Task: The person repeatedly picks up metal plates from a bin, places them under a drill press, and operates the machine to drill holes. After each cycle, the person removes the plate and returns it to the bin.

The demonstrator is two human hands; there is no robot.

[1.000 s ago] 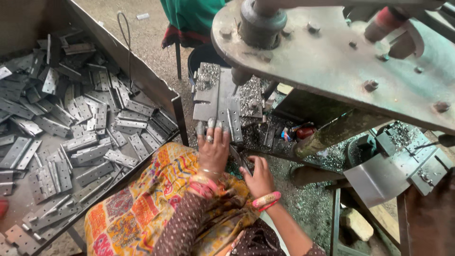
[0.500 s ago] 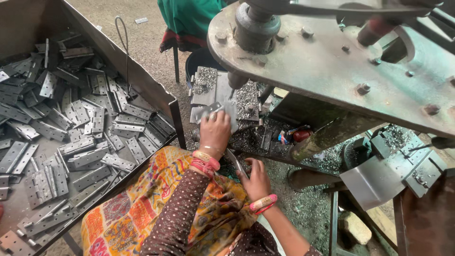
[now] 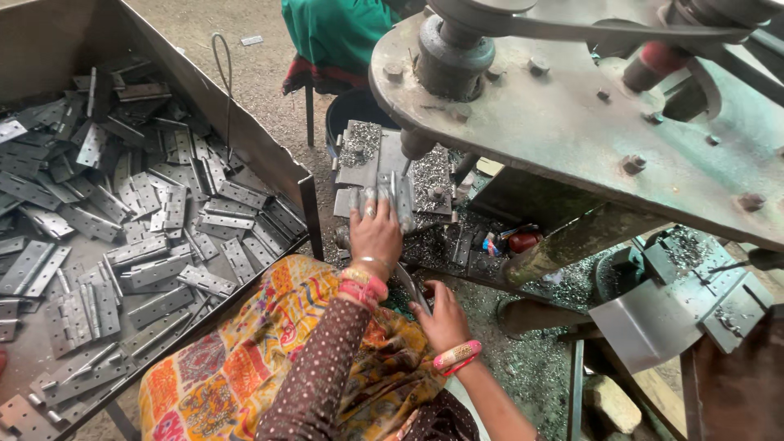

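— What's around your hands?

— Over my left hand (image 3: 376, 237) hangs the big grey machine head (image 3: 572, 106); off to that hand's left sits the tray (image 3: 269, 163) heaped with hinges (image 3: 122, 229).

— And your grip?

— My left fingers press flat on a metal hinge piece (image 3: 392, 196) on the chip-strewn work plate (image 3: 367, 151). My right hand (image 3: 445, 318), nearer me, is wrapped round a thin lever (image 3: 408, 284).

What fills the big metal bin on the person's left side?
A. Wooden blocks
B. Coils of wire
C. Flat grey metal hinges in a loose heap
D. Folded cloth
C: the bin holds a loose pile of flat grey metal hinges with rows of screw holes.
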